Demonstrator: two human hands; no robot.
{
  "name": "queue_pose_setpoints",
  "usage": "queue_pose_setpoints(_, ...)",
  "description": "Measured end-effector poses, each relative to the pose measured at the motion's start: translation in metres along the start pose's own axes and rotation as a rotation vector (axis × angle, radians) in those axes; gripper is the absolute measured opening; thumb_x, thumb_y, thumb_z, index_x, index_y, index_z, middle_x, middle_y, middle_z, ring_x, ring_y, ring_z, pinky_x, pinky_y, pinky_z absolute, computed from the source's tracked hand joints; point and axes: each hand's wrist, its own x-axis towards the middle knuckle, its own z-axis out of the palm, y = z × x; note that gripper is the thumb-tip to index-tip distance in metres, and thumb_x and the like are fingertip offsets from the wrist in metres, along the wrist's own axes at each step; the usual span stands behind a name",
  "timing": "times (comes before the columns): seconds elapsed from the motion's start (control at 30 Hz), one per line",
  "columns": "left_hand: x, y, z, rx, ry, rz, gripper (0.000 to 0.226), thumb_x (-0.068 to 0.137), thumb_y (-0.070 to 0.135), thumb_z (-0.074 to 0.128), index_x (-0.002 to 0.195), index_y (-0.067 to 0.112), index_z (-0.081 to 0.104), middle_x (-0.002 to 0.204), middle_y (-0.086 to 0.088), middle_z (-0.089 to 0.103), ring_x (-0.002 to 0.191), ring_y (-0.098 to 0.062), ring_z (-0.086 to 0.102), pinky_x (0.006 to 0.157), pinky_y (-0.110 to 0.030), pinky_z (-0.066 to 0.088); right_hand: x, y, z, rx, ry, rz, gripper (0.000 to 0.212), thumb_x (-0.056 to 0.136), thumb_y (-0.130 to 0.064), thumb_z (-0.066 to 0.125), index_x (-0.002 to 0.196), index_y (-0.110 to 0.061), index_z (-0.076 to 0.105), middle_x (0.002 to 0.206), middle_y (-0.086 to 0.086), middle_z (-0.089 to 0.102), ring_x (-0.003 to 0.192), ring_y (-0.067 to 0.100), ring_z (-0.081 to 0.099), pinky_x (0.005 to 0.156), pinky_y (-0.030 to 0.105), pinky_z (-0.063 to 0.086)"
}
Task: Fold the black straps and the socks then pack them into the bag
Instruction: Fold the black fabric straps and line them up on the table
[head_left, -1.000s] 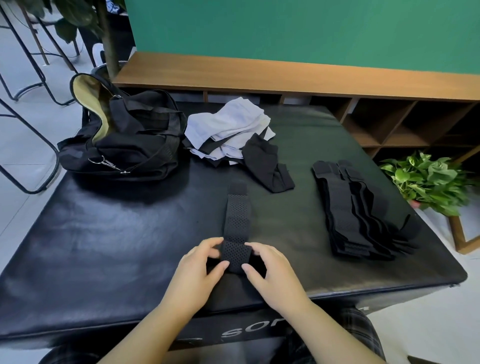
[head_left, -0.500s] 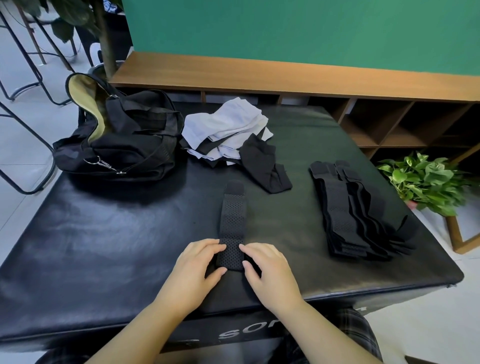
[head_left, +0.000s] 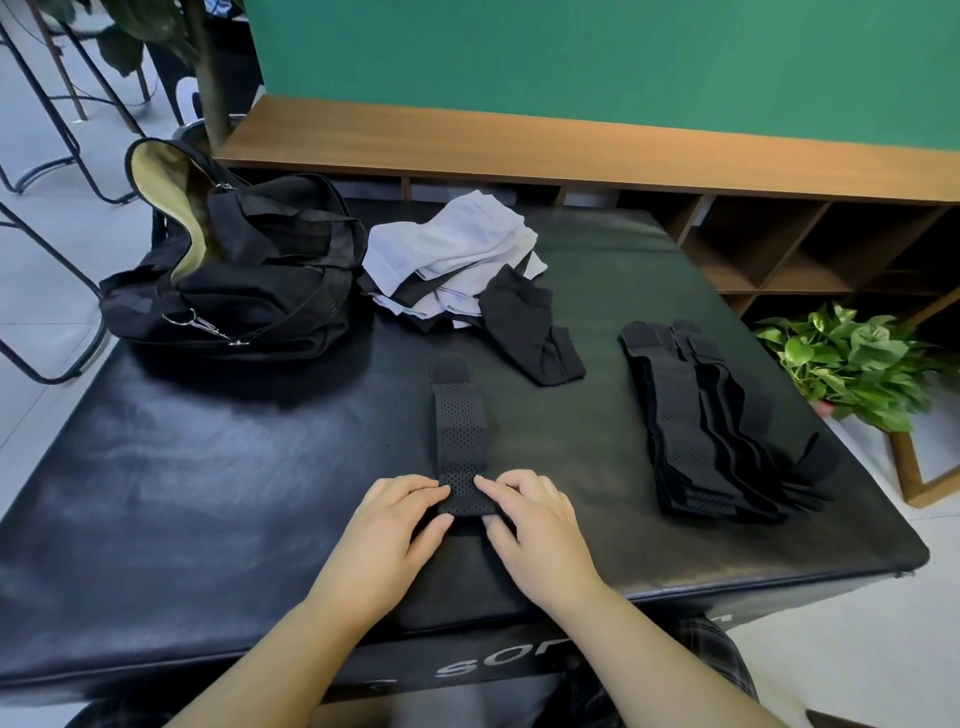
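Both hands pinch the near end of a black perforated fabric strap (head_left: 460, 441) lying lengthwise on the black padded worktop (head_left: 208, 493): left hand (head_left: 384, 535) on its left edge, right hand (head_left: 535, 530) on its right. The open black duffel bag (head_left: 234, 280) sits far left, beside a white-and-black sock heap (head_left: 457, 254)

Under my fingers (head_left: 434, 492) the strap (head_left: 460, 441) is matt black perforated mesh cloth. The surface (head_left: 208, 493) is glossy black leather-like padding. The bag (head_left: 244, 291) is matt black fabric with a shiny metal clip (head_left: 200, 325); the shelf (head_left: 519, 140) is smooth wood.
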Motion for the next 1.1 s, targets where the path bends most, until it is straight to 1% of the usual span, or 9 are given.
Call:
queue_pose_setpoints(0.1, -0.002, -0.001, 0.0, -0.019, -0.006, -0.008, 0.047, 0.089, 0.053, 0.05, 0.124, 0.023, 0.06, 0.131, 0.019, 0.04, 0.116, 0.008, 0.029, 0.101, -0.009, 0.02, -0.002, 0.002, 0.004, 0.036, 0.065, -0.022, 0.042, 0.087, -0.04, 0.039, 0.119, -0.03, 0.064, 0.118, -0.012, 0.054, 0.108, 0.006, 0.044, 0.092, 0.02, 0.029)
queue_pose_setpoints(0.17, -0.004, -0.003, 0.001, -0.011, 0.011, 0.006, 0.035, 0.088, 0.039, 0.06, 0.119, 0.023, 0.063, 0.131, 0.019, 0.041, 0.115, 0.007, 0.032, 0.102, -0.012, 0.025, -0.004, 0.002, 0.003, 0.053, 0.087, -0.049, 0.039, 0.087, -0.04, 0.039, 0.114, -0.031, 0.066, 0.123, -0.015, 0.055, 0.109, 0.002, 0.044, 0.093, 0.016, 0.026)
queue_pose_setpoints(0.37, -0.009, 0.001, -0.002, -0.06, 0.055, -0.055, 0.015, 0.09, 0.026, 0.061, 0.104, 0.027, 0.064, 0.1, 0.024, 0.056, 0.101, 0.006, 0.046, 0.084, -0.009, 0.038, -0.009, -0.002, -0.002, 0.144, 0.098, -0.022, 0.038, 0.09, -0.045, 0.039, 0.111, -0.028, 0.066, 0.102, -0.015, 0.064, 0.101, 0.002, 0.05, 0.089, 0.021, 0.039)
queue_pose_setpoints(0.5, -0.013, 0.005, -0.001, -0.161, 0.065, -0.182, 0.021, 0.089, 0.025, 0.062, 0.097, 0.038, 0.049, 0.099, 0.022, 0.057, 0.103, 0.014, 0.045, 0.08, -0.001, 0.034, -0.011, -0.003, -0.001, 0.25, 0.093, 0.126, 0.013, 0.091, -0.033, 0.059, 0.103, -0.03, 0.054, 0.094, -0.019, 0.057, 0.098, 0.004, 0.055, 0.085, 0.015, 0.041)
queue_pose_setpoints(0.6, -0.013, 0.005, 0.0, -0.177, 0.072, -0.196, 0.025, 0.088, 0.023, 0.064, 0.089, 0.037, 0.043, 0.094, 0.02, 0.061, 0.101, 0.013, 0.048, 0.08, -0.004, 0.037, -0.01, -0.004, 0.0, 0.232, 0.12, 0.131, 0.03, 0.087, -0.024, 0.067, 0.086, -0.038, 0.041, 0.09, -0.013, 0.055, 0.088, 0.006, 0.054, 0.076, 0.015, 0.041)
queue_pose_setpoints(0.7, -0.013, 0.004, -0.001, -0.138, 0.055, -0.153, 0.029, 0.087, 0.023, 0.065, 0.093, 0.044, 0.046, 0.098, 0.019, 0.057, 0.103, 0.009, 0.048, 0.082, -0.006, 0.038, -0.007, -0.004, 0.002, 0.163, 0.111, 0.102, 0.013, 0.086, -0.024, 0.068, 0.095, -0.025, 0.059, 0.089, -0.008, 0.057, 0.087, 0.009, 0.054, 0.079, 0.022, 0.043)
queue_pose_setpoints(0.8, -0.011, 0.001, 0.001, -0.063, 0.037, -0.081, 0.03, 0.085, 0.021, 0.068, 0.111, 0.034, 0.062, 0.1, 0.023, 0.054, 0.104, 0.014, 0.041, 0.083, -0.001, 0.033, -0.004, -0.003, 0.004, 0.124, 0.115, 0.051, 0.023, 0.084, -0.023, 0.07, 0.106, -0.023, 0.064, 0.093, -0.014, 0.058, 0.089, 0.01, 0.055, 0.082, 0.025, 0.045)
queue_pose_setpoints(0.97, -0.008, -0.001, 0.002, 0.009, 0.026, -0.05, 0.038, 0.085, 0.022, 0.069, 0.123, 0.022, 0.062, 0.103, 0.02, 0.056, 0.103, 0.005, 0.038, 0.089, -0.017, 0.035, -0.003, -0.003, 0.004, 0.042, 0.117, 0.004, 0.033, 0.084, -0.028, 0.064, 0.116, -0.021, 0.064, 0.102, -0.01, 0.064, 0.089, 0.015, 0.056, 0.081, 0.03, 0.048)
queue_pose_setpoints(1.1, -0.004, 0.002, 0.002, 0.028, 0.017, -0.08, 0.04, 0.088, 0.025, 0.065, 0.127, 0.023, 0.059, 0.105, 0.016, 0.058, 0.1, -0.001, 0.04, 0.089, -0.017, 0.032, 0.0, -0.003, 0.006, -0.005, 0.117, -0.007, 0.038, 0.084, -0.028, 0.055, 0.12, -0.02, 0.064, 0.101, -0.008, 0.063, 0.086, 0.015, 0.057, 0.079, 0.026, 0.046)
